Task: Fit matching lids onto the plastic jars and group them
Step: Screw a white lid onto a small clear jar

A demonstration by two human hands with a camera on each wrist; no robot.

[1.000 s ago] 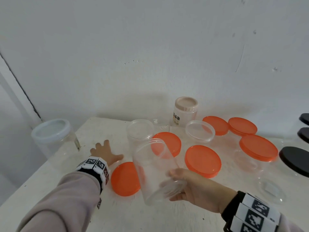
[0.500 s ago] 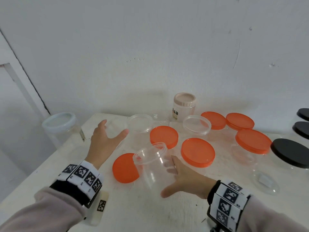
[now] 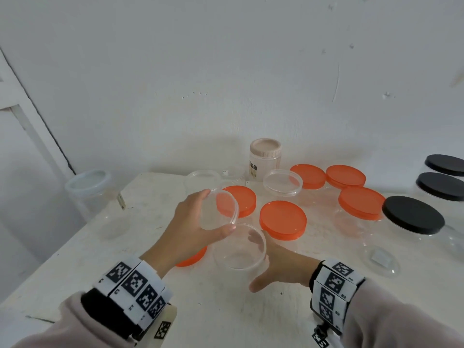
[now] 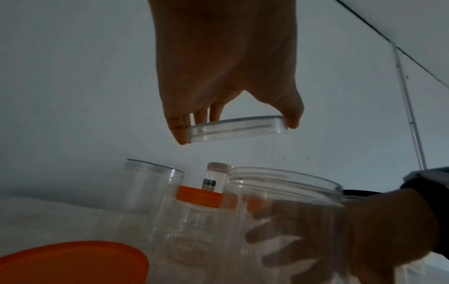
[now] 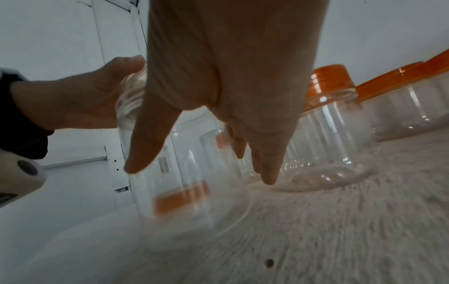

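The left hand [image 3: 190, 222] pinches a clear lid [image 3: 222, 209] by its rim, thumb on one edge and fingers on the other, and holds it tilted in the air just above and to the left of an open clear jar [image 3: 238, 247]. In the left wrist view the same lid [image 4: 237, 128] hangs between thumb and fingertips above the jar's mouth [image 4: 284, 184], apart from it.

The jar stands upright on the white surface [image 3: 226, 310]. The right hand [image 3: 283, 264] wraps its side, fingers showing through the clear wall and thumb spread out toward the near edge of the surface; in the right wrist view the fingers [image 5: 267, 153] lie straight along the jar's wall.

Just left of the jar an orange lid [image 3: 193, 257] lies flat on the surface, partly hidden under the left hand. Behind the jar stand several jars with orange lids [image 3: 283, 219]. Further behind them are a loose clear lid [image 3: 282, 182] and a small jar with a beige cap [image 3: 265, 156] near the wall. To the far right of the jar stand jars with black lids [image 3: 413, 214]. Well to the left of the jar, at the surface's edge, is a jar with a pale lid [image 3: 88, 182].
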